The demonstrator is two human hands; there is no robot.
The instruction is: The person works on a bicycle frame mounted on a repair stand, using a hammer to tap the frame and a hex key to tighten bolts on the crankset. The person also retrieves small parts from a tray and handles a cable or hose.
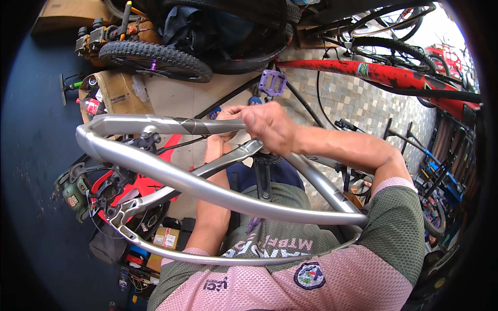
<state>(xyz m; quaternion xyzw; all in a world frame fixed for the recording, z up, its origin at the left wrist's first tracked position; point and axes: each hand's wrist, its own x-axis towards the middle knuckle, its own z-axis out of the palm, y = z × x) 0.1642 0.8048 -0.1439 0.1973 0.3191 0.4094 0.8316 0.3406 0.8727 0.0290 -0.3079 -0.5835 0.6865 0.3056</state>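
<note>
A silver-grey bicycle frame (207, 194) spans the space in front of my chest, its tubes forming a long loop. My right hand (270, 127) is closed at the end of its upper tube, knuckles up. My left hand (224, 129) wraps the same tube from behind, close against the right; the tube hides part of it. Whether a small part sits between the fingers is hidden. Just below the hands is a black crank arm (263, 179) pointing toward me. A purple pedal (272, 83) stands just beyond my right hand.
A red bicycle frame (384, 75) crosses the far right. At the far left lies a knobbly-tyred wheel (155, 61), near an open cardboard box (122, 93) with a bottle (92, 106). More bicycles line the right side, and a small carton (166, 238) sits lower left.
</note>
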